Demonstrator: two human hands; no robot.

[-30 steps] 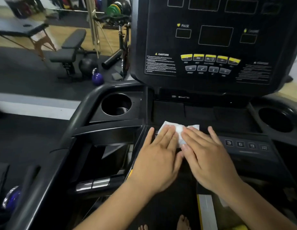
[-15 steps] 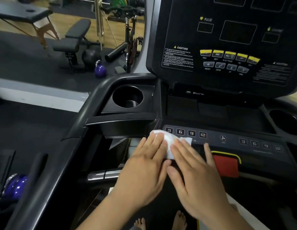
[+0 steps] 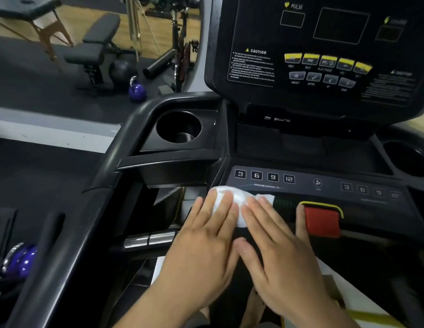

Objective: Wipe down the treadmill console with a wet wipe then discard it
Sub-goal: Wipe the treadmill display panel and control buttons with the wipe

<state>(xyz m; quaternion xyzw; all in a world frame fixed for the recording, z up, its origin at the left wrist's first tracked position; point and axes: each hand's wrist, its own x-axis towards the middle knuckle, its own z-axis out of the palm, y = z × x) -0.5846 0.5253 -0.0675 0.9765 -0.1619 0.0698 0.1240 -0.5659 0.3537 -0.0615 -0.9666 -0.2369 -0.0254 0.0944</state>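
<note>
On console edge: both hands' fingers (image 3: 224, 207) lying flat, outspread, pressing crumpled white wet wipe (image 3: 237, 200).
Change: wipe sliding nearer red stop button (image 3: 322, 221).

Both hands, left (image 3: 206, 242) and right (image 3: 277, 252), lie flat side by side, pressing a white wipe (image 3: 232, 200) against the console (image 3: 324, 183) front edge. The wipe sits below the numbered buttons (image 3: 264, 176), left of the red stop button (image 3: 322, 220).
</note>
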